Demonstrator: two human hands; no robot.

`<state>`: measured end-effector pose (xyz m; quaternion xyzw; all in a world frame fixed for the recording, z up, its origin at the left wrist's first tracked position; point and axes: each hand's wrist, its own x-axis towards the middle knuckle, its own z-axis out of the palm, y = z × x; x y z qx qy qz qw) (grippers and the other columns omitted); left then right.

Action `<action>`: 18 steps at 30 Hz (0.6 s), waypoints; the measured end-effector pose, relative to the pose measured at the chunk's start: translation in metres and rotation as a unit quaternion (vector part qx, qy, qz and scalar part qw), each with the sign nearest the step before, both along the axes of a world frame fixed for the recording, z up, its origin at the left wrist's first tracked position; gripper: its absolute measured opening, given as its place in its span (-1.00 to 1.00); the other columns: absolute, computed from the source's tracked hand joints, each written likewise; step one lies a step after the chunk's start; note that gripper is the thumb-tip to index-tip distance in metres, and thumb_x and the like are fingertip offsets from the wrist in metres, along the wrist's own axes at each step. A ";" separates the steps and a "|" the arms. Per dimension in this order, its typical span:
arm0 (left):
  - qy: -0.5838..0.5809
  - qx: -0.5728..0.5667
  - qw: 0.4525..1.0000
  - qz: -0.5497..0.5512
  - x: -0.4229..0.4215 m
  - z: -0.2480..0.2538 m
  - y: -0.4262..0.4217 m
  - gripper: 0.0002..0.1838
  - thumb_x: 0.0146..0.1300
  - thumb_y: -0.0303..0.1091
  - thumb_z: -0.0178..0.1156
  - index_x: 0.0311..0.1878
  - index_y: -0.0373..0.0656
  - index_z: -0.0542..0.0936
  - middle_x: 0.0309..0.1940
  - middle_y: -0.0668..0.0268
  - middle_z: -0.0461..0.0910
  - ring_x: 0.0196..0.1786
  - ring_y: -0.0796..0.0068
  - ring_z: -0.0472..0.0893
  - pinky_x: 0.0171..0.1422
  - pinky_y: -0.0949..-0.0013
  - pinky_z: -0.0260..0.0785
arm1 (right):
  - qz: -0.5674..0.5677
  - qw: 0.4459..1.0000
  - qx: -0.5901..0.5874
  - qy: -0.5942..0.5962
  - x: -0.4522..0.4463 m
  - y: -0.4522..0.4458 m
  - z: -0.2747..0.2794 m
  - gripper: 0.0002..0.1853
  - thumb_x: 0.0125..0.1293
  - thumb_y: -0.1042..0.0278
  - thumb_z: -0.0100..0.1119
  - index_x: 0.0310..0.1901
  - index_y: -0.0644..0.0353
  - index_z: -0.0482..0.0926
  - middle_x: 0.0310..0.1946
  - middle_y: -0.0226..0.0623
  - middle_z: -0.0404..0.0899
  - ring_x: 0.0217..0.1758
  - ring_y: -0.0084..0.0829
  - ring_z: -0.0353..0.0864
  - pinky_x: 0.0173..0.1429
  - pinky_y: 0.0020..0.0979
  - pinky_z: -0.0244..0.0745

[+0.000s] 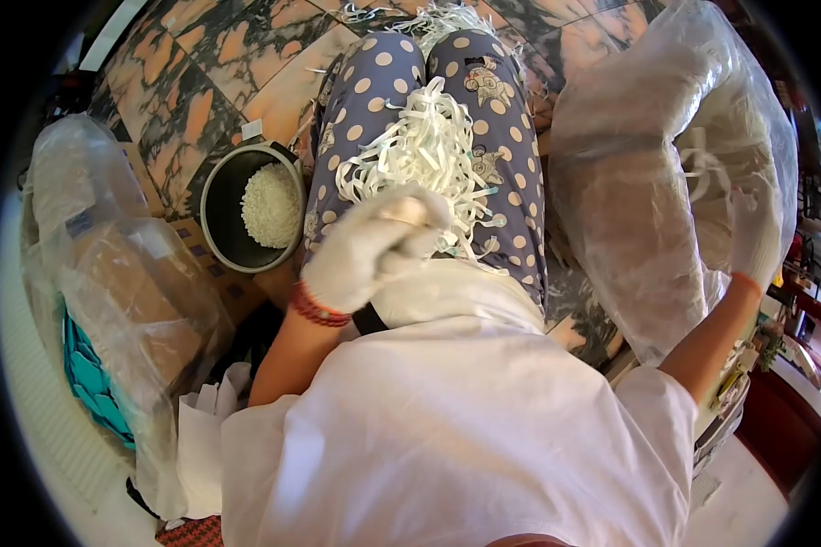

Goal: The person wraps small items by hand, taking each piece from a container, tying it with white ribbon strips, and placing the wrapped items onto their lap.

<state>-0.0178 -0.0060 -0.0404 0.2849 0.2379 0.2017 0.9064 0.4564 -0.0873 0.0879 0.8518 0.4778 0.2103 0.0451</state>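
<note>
My left hand, in a white glove with a red bracelet at the wrist, is held over my lap. Its fingers are curled and slightly blurred, and whatever they hold is hidden. Just beyond it, a tangled heap of white straps lies across my thighs. My right hand, also gloved, reaches into the mouth of a large clear plastic bag. A white strap loop shows beside its fingers; blur hides whether they grip it.
To the left stands a dark bucket holding small white pieces. Nearer me is a plastic-wrapped cardboard box, with teal material beside it. More white straps lie on the marbled floor tiles past my knees.
</note>
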 end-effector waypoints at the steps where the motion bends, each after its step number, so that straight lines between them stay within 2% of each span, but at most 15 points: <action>1: -0.018 0.005 0.997 0.077 -0.006 0.003 -0.002 -0.71 0.51 -0.31 -0.04 0.07 -0.27 0.56 -0.51 0.58 0.26 -0.59 0.77 0.11 -0.53 0.62 -0.09 | 0.043 0.996 0.076 0.018 -0.031 0.003 -0.003 -0.67 0.42 0.27 0.17 0.16 0.07 0.61 0.00 -0.16 0.67 -0.01 -0.17 0.70 0.10 -0.23 0.56; 2: -0.015 -0.027 0.988 0.151 -0.015 0.009 0.000 -0.72 0.51 -0.34 -0.08 0.08 -0.26 0.54 -0.47 0.56 0.29 -0.57 0.78 0.13 -0.52 0.64 -0.07 | 0.081 0.985 0.151 0.037 -0.056 0.002 -0.010 -0.69 0.38 0.34 0.22 0.14 0.00 0.65 -0.07 -0.20 0.71 -0.05 -0.21 0.71 0.08 -0.27 0.58; 3: 0.008 -0.008 0.980 0.199 -0.030 0.004 0.006 -0.72 0.52 -0.35 -0.10 0.12 -0.25 0.51 -0.42 0.53 0.30 -0.54 0.78 0.14 -0.52 0.63 -0.02 | 0.114 0.966 0.226 0.055 -0.081 0.003 -0.019 -0.68 0.35 0.42 0.26 0.11 -0.07 0.69 -0.14 -0.23 0.74 -0.10 -0.24 0.73 0.05 -0.30 0.60; 4: -0.073 -0.040 0.967 0.239 -0.043 -0.001 0.016 -0.81 0.52 -0.47 -0.07 0.10 -0.22 0.46 -0.41 0.45 0.27 -0.57 0.74 0.18 -0.55 0.60 0.06 | 0.173 0.947 0.233 0.139 -0.110 0.005 -0.032 -0.68 0.31 0.50 0.28 0.06 -0.05 0.71 -0.13 -0.27 0.74 -0.11 -0.31 0.72 0.03 -0.34 0.61; 5: -0.091 -0.076 0.948 0.296 -0.055 -0.003 0.022 -0.81 0.55 -0.48 -0.06 0.11 -0.23 0.46 -0.39 0.44 0.27 -0.52 0.74 0.21 -0.51 0.60 0.09 | 0.231 0.917 0.237 0.220 -0.136 0.006 -0.047 -0.68 0.27 0.57 0.30 0.01 -0.04 0.72 -0.12 -0.30 0.74 -0.12 -0.38 0.72 0.00 -0.38 0.61; 7: -0.047 -0.082 0.921 0.378 -0.085 -0.028 0.034 -0.76 0.56 -0.47 -0.04 0.19 -0.25 0.46 -0.33 0.42 0.36 -0.47 0.73 0.23 -0.47 0.60 0.10 | 0.370 0.874 0.096 0.299 -0.186 0.021 -0.071 -0.61 0.16 0.61 0.33 0.02 -0.02 0.69 -0.10 -0.34 0.69 -0.13 -0.29 0.71 -0.06 -0.32 0.64; 8: 0.023 -0.070 0.911 0.405 -0.100 -0.044 0.039 -0.73 0.56 -0.46 0.00 0.24 -0.27 0.44 -0.29 0.40 0.41 -0.45 0.73 0.25 -0.46 0.61 0.11 | 0.336 0.872 0.014 0.356 -0.208 0.019 -0.086 -0.52 0.12 0.53 0.38 0.11 -0.07 0.64 -0.02 -0.34 0.64 -0.12 -0.23 0.70 -0.08 -0.28 0.65; 9: 0.091 -0.056 0.896 0.432 -0.116 -0.064 0.043 -0.69 0.55 -0.46 0.03 0.29 -0.28 0.43 -0.24 0.38 0.46 -0.42 0.73 0.27 -0.45 0.62 0.11 | 0.365 0.862 -0.025 0.350 -0.220 0.019 -0.100 -0.46 0.12 0.46 0.40 0.18 -0.11 0.59 0.03 -0.35 0.61 -0.12 -0.23 0.70 -0.11 -0.28 0.65; 10: 0.130 -0.019 0.902 0.411 -0.139 -0.095 0.047 -0.65 0.50 -0.36 0.14 0.26 -0.29 0.47 -0.21 0.40 0.50 -0.41 0.73 0.29 -0.42 0.63 0.11 | 0.369 0.852 -0.036 0.369 -0.229 0.023 -0.113 -0.47 0.16 0.45 0.37 0.20 -0.11 0.58 -0.01 -0.33 0.61 -0.11 -0.22 0.69 -0.10 -0.24 0.65; 11: 0.235 0.006 0.877 0.420 -0.137 -0.100 0.046 -0.57 0.48 -0.27 0.21 0.30 -0.29 0.45 -0.18 0.38 0.52 -0.38 0.71 0.32 -0.36 0.62 0.16 | 0.348 0.858 -0.047 0.375 -0.236 0.025 -0.123 -0.50 0.21 0.45 0.31 0.21 -0.12 0.57 -0.02 -0.31 0.61 -0.10 -0.20 0.69 -0.09 -0.19 0.63; 13: 0.285 -0.008 0.864 0.415 -0.155 -0.134 0.046 -0.46 0.43 -0.22 0.26 0.36 -0.29 0.43 -0.03 0.27 0.57 -0.18 0.58 0.53 -0.16 0.52 0.40 | 0.366 0.866 -0.021 0.340 -0.236 0.032 -0.137 -0.54 0.16 0.46 0.38 0.13 -0.12 0.64 -0.10 -0.32 0.62 -0.14 -0.18 0.67 -0.08 -0.24 0.61; 16: 0.436 0.021 0.823 0.363 -0.155 -0.154 0.044 -0.42 0.41 -0.20 0.26 0.39 -0.31 0.43 0.17 0.13 0.56 0.13 0.36 0.62 0.13 0.31 0.51 | 0.384 0.851 -0.047 0.355 -0.225 0.030 -0.146 -0.68 0.17 0.46 0.38 -0.01 -0.03 0.68 -0.18 -0.30 0.61 -0.17 -0.20 0.66 -0.11 -0.26 0.58; 18: 0.617 0.213 0.705 0.279 -0.148 -0.156 0.048 -0.40 0.40 -0.17 0.26 0.38 -0.32 0.43 0.25 0.09 0.54 0.25 0.29 0.59 0.26 0.25 0.47 | 0.351 0.840 -0.007 0.414 -0.225 0.029 -0.144 -0.77 0.18 0.50 0.36 -0.12 0.04 0.69 -0.25 -0.27 0.60 -0.21 -0.22 0.64 -0.13 -0.30 0.55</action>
